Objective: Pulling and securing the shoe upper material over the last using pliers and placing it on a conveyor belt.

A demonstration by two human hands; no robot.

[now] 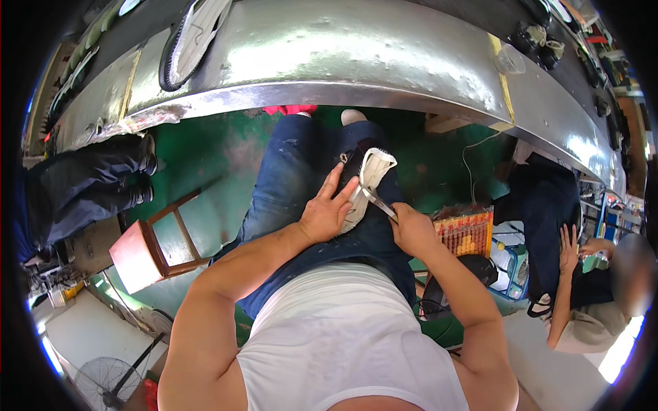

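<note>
On my lap lies a shoe (376, 168) with its cream underside facing up and dark material along its left side. My left hand (325, 214) holds it from the left. The thumb lies against the cream part, and a finger stretches along the dark side. My right hand (413, 231) is wrapped around the handle of silver metal pincers (381, 205). The tool's head touches the shoe's edge beside my left fingertips. The exact position of its jaws is too small to tell.
A long metal-sided bench (308, 48) runs across in front, with a white-lined shoe (195, 44) on it. To my left stands a wooden stool (154, 250); a fan (110, 383) is behind it. A beaded seat cover (465, 233) and a co-worker (596, 308) are on the right.
</note>
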